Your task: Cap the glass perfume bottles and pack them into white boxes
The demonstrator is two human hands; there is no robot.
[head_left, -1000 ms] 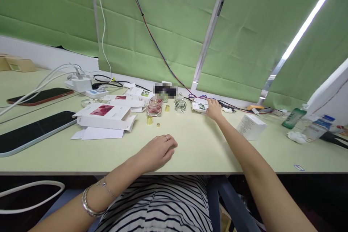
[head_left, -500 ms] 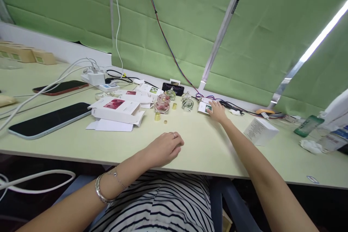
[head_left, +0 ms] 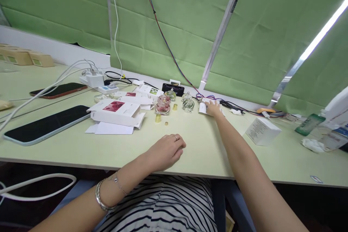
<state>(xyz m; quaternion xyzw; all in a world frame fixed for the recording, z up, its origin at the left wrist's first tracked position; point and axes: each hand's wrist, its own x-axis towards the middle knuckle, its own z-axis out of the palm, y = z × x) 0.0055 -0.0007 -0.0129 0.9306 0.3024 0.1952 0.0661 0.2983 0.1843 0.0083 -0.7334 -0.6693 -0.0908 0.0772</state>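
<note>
My right hand (head_left: pixel 214 109) reaches over a flattened white box (head_left: pixel 202 108) near the back of the desk. Its fingers are bent together at the box's upper left, where a thin greyish piece shows beside the fingertips; what they grip is hard to make out. My left hand (head_left: pixel 168 151) rests on the desk near the front edge, fingers curled, nothing visible in it. Between and beyond the hands stand round glass bottles: pinkish-red ones (head_left: pixel 162 108), a green one (head_left: pixel 171 94) and clear ones with dark green contents (head_left: pixel 187 104). Yellow caps (head_left: pixel 158 118) and a small gold ring (head_left: pixel 166 123) lie nearby.
Opened white cartons (head_left: pixel 114 111) and a large phone (head_left: pixel 49 125) lie at the left, with another phone (head_left: pixel 58 90) and a charger (head_left: pixel 94 78) behind. A dark-screened device (head_left: pixel 178 90) leans at the back. At the right are a white box (head_left: pixel 263 131), cables (head_left: pixel 231 106) and a green bottle (head_left: pixel 310 124).
My right hand has shifted slightly left over the flattened box, and its spread fingers have bent together and now cover the box's green picture. My left hand stays at its place on the desk.
</note>
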